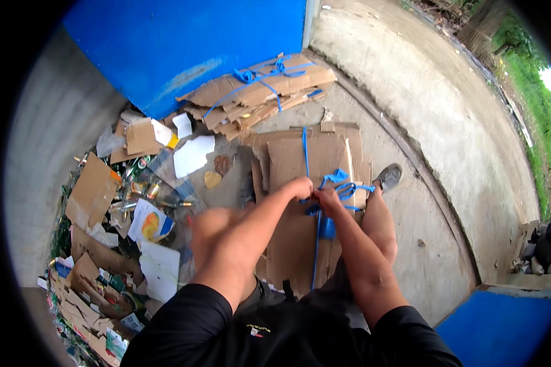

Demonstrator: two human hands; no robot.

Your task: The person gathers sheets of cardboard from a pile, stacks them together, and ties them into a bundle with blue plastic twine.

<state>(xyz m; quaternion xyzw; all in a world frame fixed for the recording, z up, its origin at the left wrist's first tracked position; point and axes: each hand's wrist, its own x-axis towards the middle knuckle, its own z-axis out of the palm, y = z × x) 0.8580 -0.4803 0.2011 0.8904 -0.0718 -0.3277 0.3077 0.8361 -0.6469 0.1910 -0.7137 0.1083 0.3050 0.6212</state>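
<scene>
A stack of flattened cardboard (288,244) lies on the floor between my legs. Blue strapping (305,153) runs lengthwise over it, with loose loops bunched at its right side. My left hand (300,188) is closed at the strap near the middle of the stack. Close beside it, my right hand (328,199) is also closed, with blue loops coming out to its right. Both hands almost touch over the place where the strap lines meet. The exact crossing under my fingers is hidden.
Another cardboard bundle (257,92), tied with blue strap, lies ahead against a blue panel (190,37). At left spreads a heap of torn cardboard (92,189), bottles, cans and paper. A floor groove (410,147) curves along the right, past my shoe (390,175).
</scene>
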